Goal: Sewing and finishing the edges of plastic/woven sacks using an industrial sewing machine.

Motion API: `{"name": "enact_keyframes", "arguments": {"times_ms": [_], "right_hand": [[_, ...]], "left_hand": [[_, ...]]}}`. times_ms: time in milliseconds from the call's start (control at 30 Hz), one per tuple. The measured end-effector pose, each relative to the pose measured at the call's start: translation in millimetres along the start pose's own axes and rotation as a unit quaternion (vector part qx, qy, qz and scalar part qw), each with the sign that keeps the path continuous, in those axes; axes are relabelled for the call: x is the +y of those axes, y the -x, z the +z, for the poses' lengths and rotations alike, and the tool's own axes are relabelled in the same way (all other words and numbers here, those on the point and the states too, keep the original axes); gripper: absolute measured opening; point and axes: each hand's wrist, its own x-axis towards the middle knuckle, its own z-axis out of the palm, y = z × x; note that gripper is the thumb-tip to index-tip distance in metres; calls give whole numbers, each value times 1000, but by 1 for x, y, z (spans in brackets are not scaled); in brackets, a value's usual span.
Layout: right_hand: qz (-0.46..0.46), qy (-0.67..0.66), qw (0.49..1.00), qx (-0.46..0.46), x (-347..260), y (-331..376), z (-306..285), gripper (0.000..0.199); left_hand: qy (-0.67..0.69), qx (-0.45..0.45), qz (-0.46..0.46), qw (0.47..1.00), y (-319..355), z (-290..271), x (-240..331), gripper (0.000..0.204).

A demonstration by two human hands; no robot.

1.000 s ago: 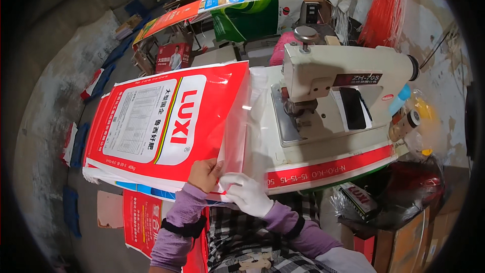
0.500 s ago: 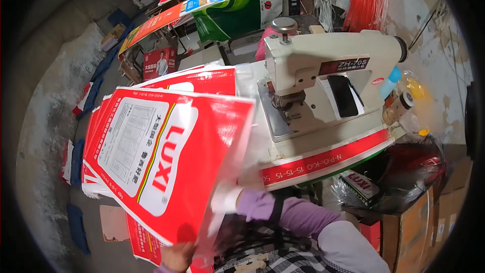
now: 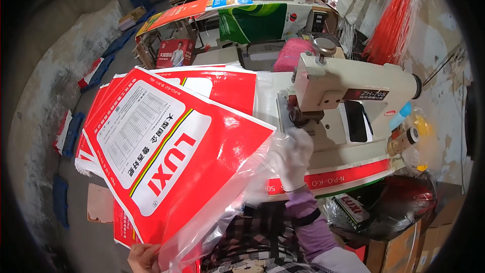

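Head view: left hand (image 3: 143, 257) gripped the red printed sack (image 3: 172, 172) by its lower corner, held tilted above the stack of sacks (image 3: 96, 116). Gloved right hand (image 3: 293, 156) pinched its clear liner (image 3: 237, 192) beside the sewing machine (image 3: 348, 101). Sack not yet under the needle; stitching seemingly undone.

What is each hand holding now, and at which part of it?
The left hand grips the red and white printed bag at its lower corner. The gloved right hand holds its upper right corner with the clear plastic liner.

Gloved right hand (image 3: 294, 157) raised, fingers curled; bare left hand (image 3: 144, 258) low, gripping
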Motion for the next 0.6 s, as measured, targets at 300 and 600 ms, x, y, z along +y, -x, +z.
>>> {"name": "enact_keyframes", "arguments": {"times_ms": [300,600], "right_hand": [[199,-102,944,-243,42,-4,48,17],[-312,-389,832,-245,-145,-39,-5,16]], "left_hand": [[-31,-121,-104,987,30,1,-25,20],[170,273,-238,916,-4,-49,-328,48]]}}
